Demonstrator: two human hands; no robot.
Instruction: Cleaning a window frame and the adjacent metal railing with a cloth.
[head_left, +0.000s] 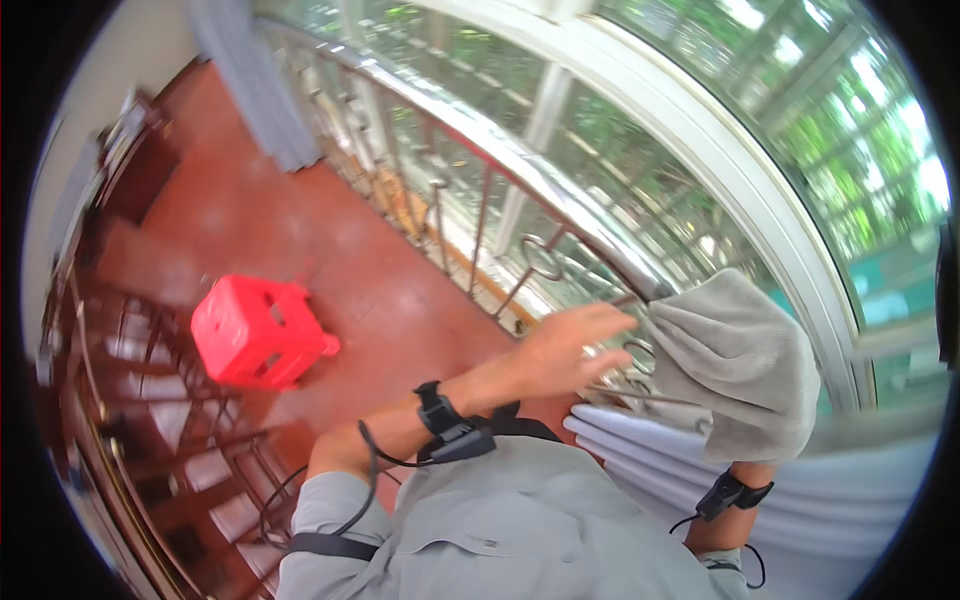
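A grey cloth (739, 364) hangs in folds at the right, beside the end of the metal railing (480, 139). It covers my right hand, so I cannot tell how the fingers lie; only the right wrist (754, 475) and its black strap show below the cloth. Just left of the cloth, my left hand (574, 345) is blurred, its fingers apart and pointing at the cloth, with nothing seen in them. Around my left wrist sits a black strapped device (450, 427) with a cable.
A red plastic stool (259, 330) stands on the red floor (247, 202). Wooden chairs (161, 390) fill the left side. White-framed windows (675, 97) run behind the railing. A grey curtain (251, 82) hangs at the upper left, and a pale curtain (675, 457) at the lower right.
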